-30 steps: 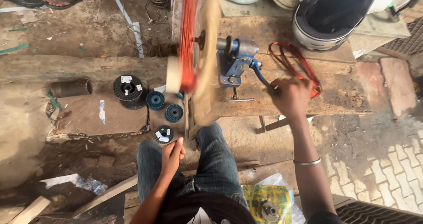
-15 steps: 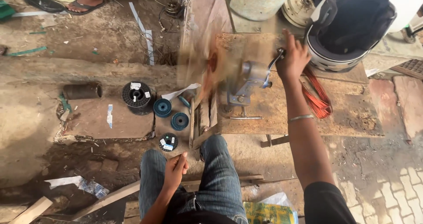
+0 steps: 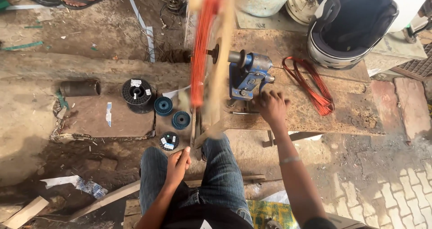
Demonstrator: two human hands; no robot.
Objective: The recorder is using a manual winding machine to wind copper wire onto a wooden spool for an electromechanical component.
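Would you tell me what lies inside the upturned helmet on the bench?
The helmet shows only dark padded lining inside; nothing else is visible there. Its deepest part is in shadow and cannot be made out.

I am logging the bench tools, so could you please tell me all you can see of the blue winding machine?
The blue winding machine looks like painted metal, worn in places, standing upright on the wooden bench. A grey shaft runs from it to a motion-blurred wheel wrapped in orange wire. The right hand sits blurred just in front of it, apparently at its crank.
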